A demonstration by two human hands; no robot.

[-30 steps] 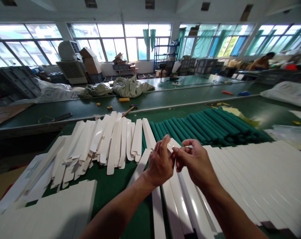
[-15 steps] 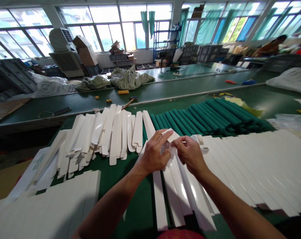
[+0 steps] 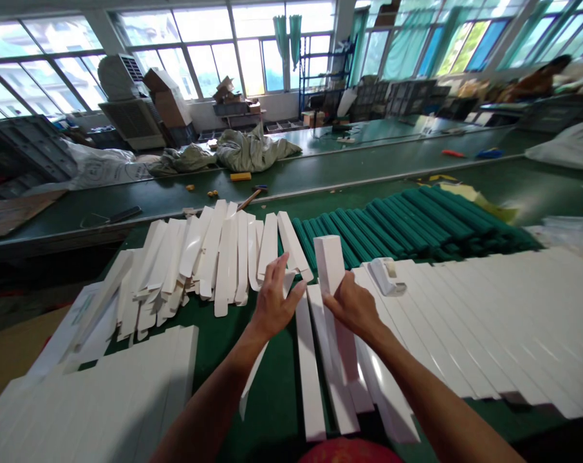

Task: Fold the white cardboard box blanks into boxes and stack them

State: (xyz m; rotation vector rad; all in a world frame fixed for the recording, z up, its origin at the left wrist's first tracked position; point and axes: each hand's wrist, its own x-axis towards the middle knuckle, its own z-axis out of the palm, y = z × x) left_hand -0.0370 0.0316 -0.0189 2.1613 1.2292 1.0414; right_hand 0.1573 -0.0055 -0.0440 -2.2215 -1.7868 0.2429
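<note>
A long, narrow white cardboard box (image 3: 330,257) is tilted up in my right hand (image 3: 355,305), whose fingers wrap round its side. My left hand (image 3: 275,301) is open to the left of it, fingers apart. A white carton strip (image 3: 253,379) passes beneath my left hand and wrist; I cannot tell whether they touch. Several closed long white boxes (image 3: 311,379) lie side by side under my hands. Right of my right hand, a small white tape dispenser (image 3: 388,276) rests on a wide row of white boxes (image 3: 484,321).
Loose open white cartons (image 3: 224,257) are heaped at left, behind a stack of white boxes (image 3: 98,399). Dark green rolls (image 3: 397,225) lie in a pile beyond my right hand. Grey-green cloth sacks (image 3: 253,151) rest on the far table. A person (image 3: 537,80) sits at far right.
My hands have separated; the left moved left and opened. My right hand now grips a box that stands tilted up, and the tape dispenser has come fully into view.
</note>
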